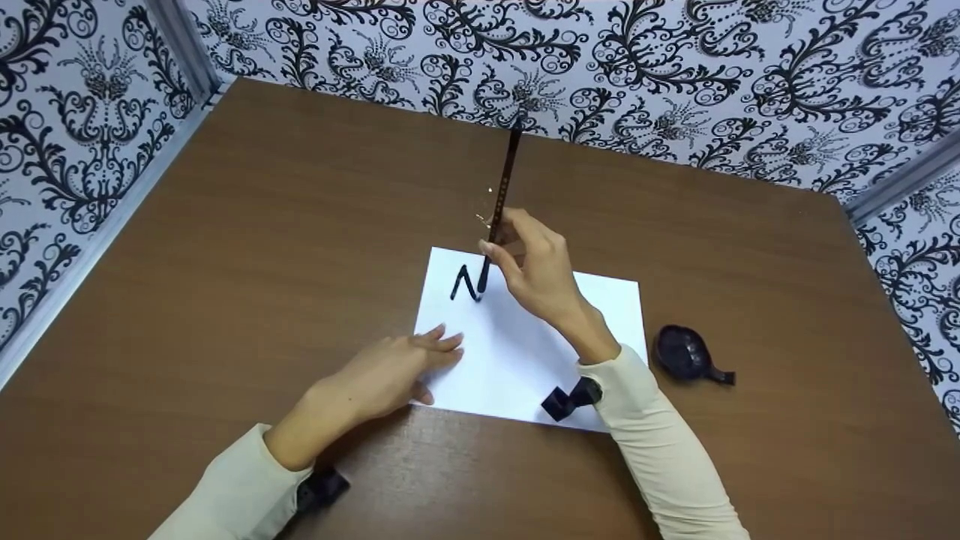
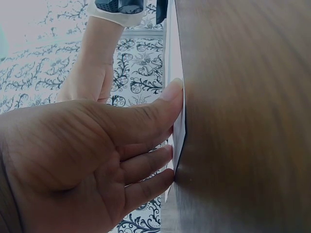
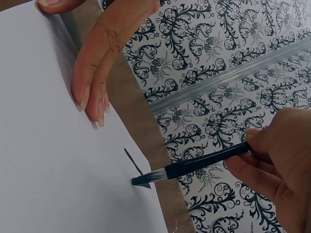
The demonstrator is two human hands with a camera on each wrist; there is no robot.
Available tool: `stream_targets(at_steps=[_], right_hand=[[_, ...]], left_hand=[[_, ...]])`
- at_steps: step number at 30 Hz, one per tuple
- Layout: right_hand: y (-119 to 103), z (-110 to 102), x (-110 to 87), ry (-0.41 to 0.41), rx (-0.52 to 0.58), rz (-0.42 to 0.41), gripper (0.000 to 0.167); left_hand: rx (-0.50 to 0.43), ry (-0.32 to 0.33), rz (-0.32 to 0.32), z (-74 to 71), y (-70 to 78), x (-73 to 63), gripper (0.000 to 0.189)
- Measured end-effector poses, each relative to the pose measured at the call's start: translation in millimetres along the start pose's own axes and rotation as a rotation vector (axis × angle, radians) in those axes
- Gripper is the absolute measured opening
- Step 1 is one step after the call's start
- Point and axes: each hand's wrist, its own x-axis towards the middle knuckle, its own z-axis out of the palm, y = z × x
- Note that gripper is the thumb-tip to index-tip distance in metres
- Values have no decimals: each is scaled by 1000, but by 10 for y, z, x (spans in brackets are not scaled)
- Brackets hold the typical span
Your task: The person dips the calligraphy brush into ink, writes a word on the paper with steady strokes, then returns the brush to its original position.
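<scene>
My right hand (image 1: 544, 274) pinches a dark paintbrush (image 1: 504, 180) by its handle between thumb and fingers. The bristles (image 3: 148, 178) meet the white paper (image 1: 487, 360) in the right wrist view. A black zigzag stroke (image 1: 463, 279) runs up to the brush tip near the sheet's far left corner. My left hand (image 1: 382, 371) rests on the paper's near left part, fingers extended. In the left wrist view, its thumb (image 2: 167, 102) and fingertips touch the sheet at the table's surface.
A small black dish with a short handle (image 1: 682, 354) stands right of the paper on the brown table (image 1: 262, 247). Black-and-white patterned wallpaper (image 1: 510, 45) borders the table. A black device (image 1: 570, 399) sits at the right wrist, over the paper's near edge.
</scene>
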Motion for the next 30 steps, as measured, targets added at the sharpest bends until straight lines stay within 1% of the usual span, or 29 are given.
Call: stream_targets(at_steps=[7, 14, 20, 24, 30], right_hand=[[21, -11, 8, 21, -6, -1, 22], [40, -12, 4, 35, -18, 30, 22], [55, 3, 11, 55, 13, 15, 20], [60, 17, 15, 83, 32, 13, 20], [87, 40, 14, 123, 20, -1, 19]], left_hand=[[10, -8, -8, 1, 3, 3, 60], [13, -4, -4, 3, 0, 4, 61], [16, 13, 11, 4, -5, -4, 63], [12, 11, 9, 5, -5, -4, 63], [8, 8, 5, 3, -2, -2, 63]])
